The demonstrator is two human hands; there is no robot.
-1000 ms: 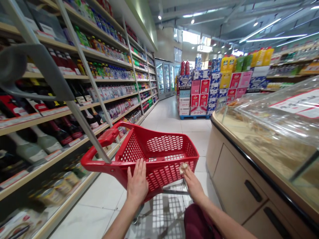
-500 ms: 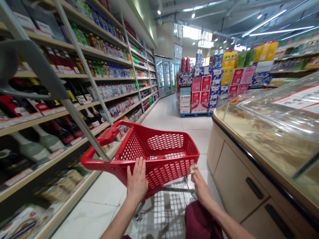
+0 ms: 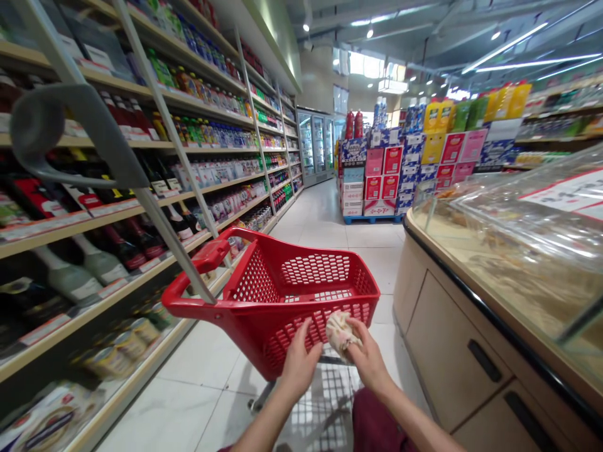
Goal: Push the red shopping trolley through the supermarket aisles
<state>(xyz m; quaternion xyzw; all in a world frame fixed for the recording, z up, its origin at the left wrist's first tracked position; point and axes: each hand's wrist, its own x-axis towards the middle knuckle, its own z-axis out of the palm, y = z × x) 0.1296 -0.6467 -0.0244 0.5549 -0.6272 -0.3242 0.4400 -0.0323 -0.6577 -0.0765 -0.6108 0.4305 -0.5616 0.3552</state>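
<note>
A crumpled whitish cloth (image 3: 340, 333) is bunched in the fingers of my right hand (image 3: 372, 363), close to the near side of a red shopping cart (image 3: 277, 306). To its left, my left hand (image 3: 300, 363) has its thumb and fingers apart and holds nothing. It is near the cloth, in front of the cart's perforated wall. The cart stands sideways before me, and its basket shows nothing inside. Its red handle end points left, where a grey pole crosses in front of the shelves.
Shelves of bottles (image 3: 221, 166) line the left side. At right stands a wooden counter (image 3: 452, 326) with clear plastic covers. Stacked drink cartons (image 3: 381, 179) sit on a blue pallet ahead, and glass-door fridges (image 3: 315, 144) are at the back. White floor tiles (image 3: 325, 232) run between them.
My left hand has come off the cart's side and moved right, towards the cloth. My right hand has brought the cloth left, and more of it shows.
</note>
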